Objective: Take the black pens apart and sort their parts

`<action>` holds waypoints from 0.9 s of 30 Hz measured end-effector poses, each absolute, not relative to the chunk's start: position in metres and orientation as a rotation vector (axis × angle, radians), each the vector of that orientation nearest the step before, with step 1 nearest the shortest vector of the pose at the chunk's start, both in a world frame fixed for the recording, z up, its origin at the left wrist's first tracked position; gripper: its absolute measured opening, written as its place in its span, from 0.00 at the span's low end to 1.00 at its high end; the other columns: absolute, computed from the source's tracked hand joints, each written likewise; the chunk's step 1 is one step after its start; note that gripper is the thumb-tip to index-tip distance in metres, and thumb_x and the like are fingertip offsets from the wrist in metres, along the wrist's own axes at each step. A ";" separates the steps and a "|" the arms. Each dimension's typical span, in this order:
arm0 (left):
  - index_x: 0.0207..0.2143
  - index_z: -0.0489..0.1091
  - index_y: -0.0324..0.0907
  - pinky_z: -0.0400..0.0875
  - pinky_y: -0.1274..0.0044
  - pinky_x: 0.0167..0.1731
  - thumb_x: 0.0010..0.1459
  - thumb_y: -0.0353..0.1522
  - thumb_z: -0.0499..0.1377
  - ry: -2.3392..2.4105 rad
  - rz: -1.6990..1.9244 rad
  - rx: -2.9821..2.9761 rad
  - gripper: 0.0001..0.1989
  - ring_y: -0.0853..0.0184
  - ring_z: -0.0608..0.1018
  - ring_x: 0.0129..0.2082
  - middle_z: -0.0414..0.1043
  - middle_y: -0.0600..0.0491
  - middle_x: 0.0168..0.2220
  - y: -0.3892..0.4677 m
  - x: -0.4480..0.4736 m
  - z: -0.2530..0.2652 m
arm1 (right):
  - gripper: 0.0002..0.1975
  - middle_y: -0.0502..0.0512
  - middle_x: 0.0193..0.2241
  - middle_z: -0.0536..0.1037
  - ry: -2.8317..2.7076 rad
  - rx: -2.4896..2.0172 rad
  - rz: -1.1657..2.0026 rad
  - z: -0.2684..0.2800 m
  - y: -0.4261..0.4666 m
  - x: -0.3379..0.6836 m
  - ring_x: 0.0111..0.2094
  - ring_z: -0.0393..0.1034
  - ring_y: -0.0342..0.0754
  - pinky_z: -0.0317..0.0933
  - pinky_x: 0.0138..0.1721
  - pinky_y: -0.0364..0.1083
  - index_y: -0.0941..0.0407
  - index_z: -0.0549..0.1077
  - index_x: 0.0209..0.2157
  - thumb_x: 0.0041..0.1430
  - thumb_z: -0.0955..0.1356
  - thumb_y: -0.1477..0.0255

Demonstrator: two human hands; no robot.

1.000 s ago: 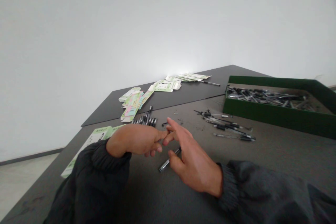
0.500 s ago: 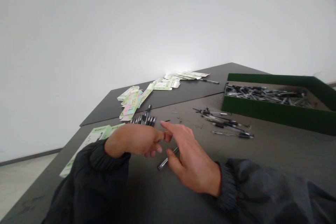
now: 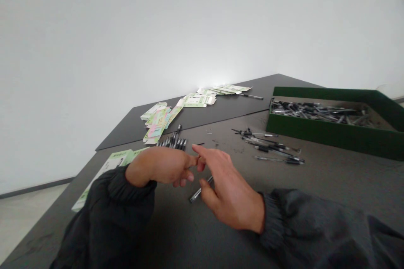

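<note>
My left hand (image 3: 166,165) reaches in from the left with loosely bent fingers, its index finger stretched toward the other hand. Nothing shows in its grasp. My right hand (image 3: 225,189) is held open, thumb apart from the fingers, and its fingertips meet or overlap the left fingertips. Beneath and beside the right thumb lies a clear pen with dark ends (image 3: 196,195), partly hidden by that hand. Just beyond the left hand, a row of black-capped pens (image 3: 176,143) lies on the dark table (image 3: 189,235).
A green box (image 3: 331,136) full of pens stands at the right. Several loose pens (image 3: 271,147) lie in front of it. Flattened green-and-white cartons (image 3: 195,101) run along the back, with a pen (image 3: 251,96) nearby. More cartons (image 3: 107,172) lie by the left sleeve.
Both hands keep almost the same pose. The whole view has shifted very slightly; the pens, box and cartons stay in place.
</note>
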State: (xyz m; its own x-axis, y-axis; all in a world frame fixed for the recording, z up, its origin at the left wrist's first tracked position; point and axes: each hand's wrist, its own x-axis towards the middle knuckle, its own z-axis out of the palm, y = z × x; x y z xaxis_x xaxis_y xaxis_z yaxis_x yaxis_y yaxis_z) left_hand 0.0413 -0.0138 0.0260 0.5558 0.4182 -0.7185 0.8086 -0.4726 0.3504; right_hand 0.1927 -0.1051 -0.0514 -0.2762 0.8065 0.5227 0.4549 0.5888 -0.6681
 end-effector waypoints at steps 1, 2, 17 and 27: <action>0.45 0.61 0.39 0.70 0.78 0.29 0.58 0.24 0.50 0.974 -0.732 2.083 0.12 0.66 0.77 0.30 0.74 0.51 0.32 -0.014 0.042 0.026 | 0.31 0.58 0.41 0.69 -1.881 -1.032 0.466 -0.051 -0.104 0.193 0.46 0.60 0.52 0.53 0.51 0.55 0.57 0.56 0.58 0.50 0.62 0.82; 0.48 0.60 0.39 0.70 0.78 0.29 0.57 0.24 0.51 0.954 -0.735 2.097 0.15 0.66 0.77 0.30 0.74 0.51 0.33 -0.015 0.042 0.026 | 0.28 0.57 0.40 0.69 -1.845 -1.054 0.443 -0.051 -0.103 0.194 0.44 0.61 0.51 0.55 0.48 0.54 0.57 0.59 0.56 0.51 0.61 0.82; 0.42 0.60 0.40 0.70 0.78 0.29 0.57 0.24 0.50 0.933 -0.660 2.022 0.10 0.68 0.75 0.28 0.71 0.54 0.29 -0.013 0.038 0.020 | 0.33 0.57 0.42 0.69 -1.890 -0.971 0.480 -0.051 -0.104 0.194 0.47 0.60 0.51 0.50 0.54 0.56 0.58 0.54 0.59 0.50 0.61 0.83; 0.48 0.61 0.39 0.68 0.79 0.26 0.56 0.24 0.51 0.830 -0.740 2.179 0.16 0.66 0.76 0.28 0.74 0.51 0.31 -0.016 0.042 0.026 | 0.41 0.46 0.27 0.64 -1.844 -1.071 0.496 -0.055 -0.101 0.191 0.37 0.65 0.46 0.38 0.61 0.58 0.57 0.44 0.63 0.47 0.60 0.84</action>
State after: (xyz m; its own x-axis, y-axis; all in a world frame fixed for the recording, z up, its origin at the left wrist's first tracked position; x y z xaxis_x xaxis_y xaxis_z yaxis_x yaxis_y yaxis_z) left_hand 0.0415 -0.0158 0.0257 0.6347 0.3406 -0.6937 0.7280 -0.5646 0.3888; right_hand 0.1906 -0.1005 -0.0550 -0.2015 0.8355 0.5113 0.4663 0.5409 -0.7000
